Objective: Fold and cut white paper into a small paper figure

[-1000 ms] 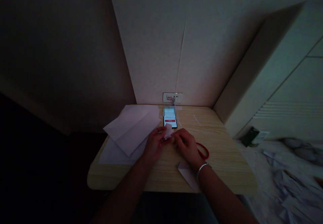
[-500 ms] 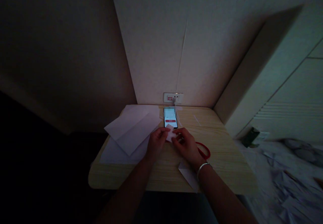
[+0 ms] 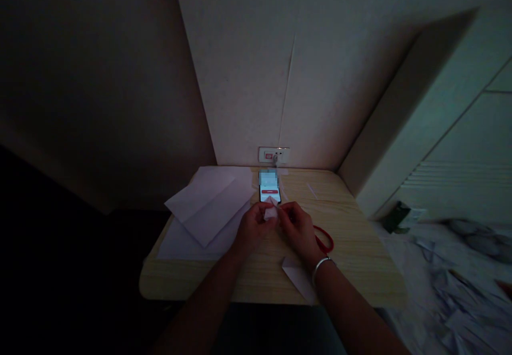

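Note:
Between my two hands is a small piece of folded white paper (image 3: 271, 214), held just in front of the phone. My left hand (image 3: 251, 228) pinches its left side, fingers closed. The fingers of my right hand (image 3: 296, 230) are closed on its right edge; a bracelet circles that wrist. Partly hidden behind my right hand lie scissors with a red handle (image 3: 325, 239). A loose paper piece (image 3: 298, 279) rests beneath my right wrist, near the table's front edge.
A lit phone (image 3: 269, 186) stands at the back of the wooden table (image 3: 352, 269), below a wall socket (image 3: 274, 154). Large white sheets (image 3: 204, 211) overlap on the left. Narrow paper strips (image 3: 312, 191) lie at the back right. A bed with rumpled cloth (image 3: 460, 296) is at the right.
The paper's shape between my fingers has changed, its upper part now peaked with a fold showing. My right fingers have closed in on its edge, and my left hand has shifted slightly.

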Demonstrator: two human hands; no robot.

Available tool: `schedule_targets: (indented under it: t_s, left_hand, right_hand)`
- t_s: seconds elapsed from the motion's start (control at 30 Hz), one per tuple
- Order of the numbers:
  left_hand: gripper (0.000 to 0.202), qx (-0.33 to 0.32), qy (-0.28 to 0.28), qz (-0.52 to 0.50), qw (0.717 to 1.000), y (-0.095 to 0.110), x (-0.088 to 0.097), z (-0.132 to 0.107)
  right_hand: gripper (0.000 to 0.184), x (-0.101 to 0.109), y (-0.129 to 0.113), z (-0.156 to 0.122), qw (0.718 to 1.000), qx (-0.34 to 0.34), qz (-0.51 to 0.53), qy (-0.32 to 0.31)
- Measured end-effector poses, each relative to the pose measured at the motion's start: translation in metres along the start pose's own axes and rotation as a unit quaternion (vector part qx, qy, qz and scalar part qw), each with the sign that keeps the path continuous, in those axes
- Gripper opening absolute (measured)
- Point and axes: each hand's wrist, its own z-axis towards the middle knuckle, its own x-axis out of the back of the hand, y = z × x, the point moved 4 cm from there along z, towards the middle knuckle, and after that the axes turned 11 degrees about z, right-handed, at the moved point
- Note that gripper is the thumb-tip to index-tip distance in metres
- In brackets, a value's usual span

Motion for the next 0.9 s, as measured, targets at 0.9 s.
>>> schedule_targets:
  t_s: [0.9]
  left_hand:
    - [0.02,-0.011,0.082,0.014,0.997,0.016,0.008,-0.007]
  right_hand:
    - [0.011,-0.006,-0.01,-0.001,0.997,0.044,-0.017,-0.067]
